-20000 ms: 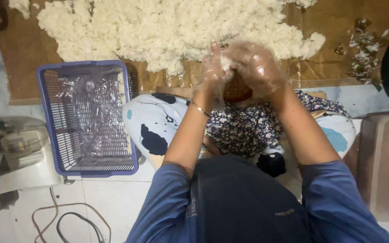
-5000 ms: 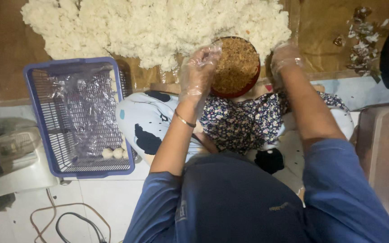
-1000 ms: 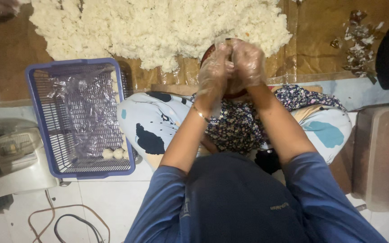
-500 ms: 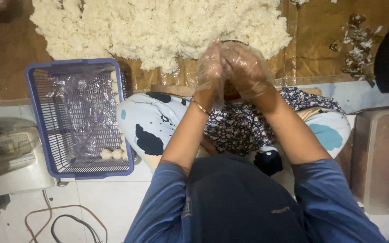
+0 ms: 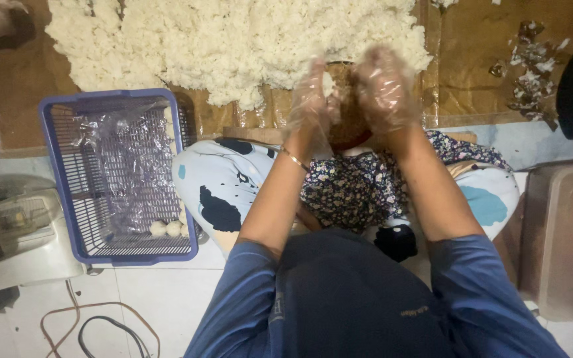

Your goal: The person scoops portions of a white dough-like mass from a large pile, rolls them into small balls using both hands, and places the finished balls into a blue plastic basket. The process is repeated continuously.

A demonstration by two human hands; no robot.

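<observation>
Both my hands wear clear plastic gloves and hover above a round bowl of brown filling (image 5: 351, 127) on my lap. My left hand (image 5: 308, 99) cups a small white lump of rice (image 5: 328, 83) against its palm; a thin bracelet circles that wrist. My right hand (image 5: 386, 89) is a short gap to the right, blurred, with fingers spread and nothing seen in it. Just beyond the hands lies a big heap of cooked white rice (image 5: 233, 33) on brown paper (image 5: 472, 73).
A blue plastic basket (image 5: 58, 179) lined with clear film stands at my left knee, with a few rice balls (image 5: 167, 228) in its near corner. A white appliance (image 5: 14, 232) and cables (image 5: 101, 325) lie left. Scraps (image 5: 528, 59) are at upper right, with a beige box (image 5: 565, 232) to the right.
My hands, pressed together over the bowl half a second ago, have come apart, leaving the rice lump in the left palm. Since 20 s ago, rice balls appeared in the basket.
</observation>
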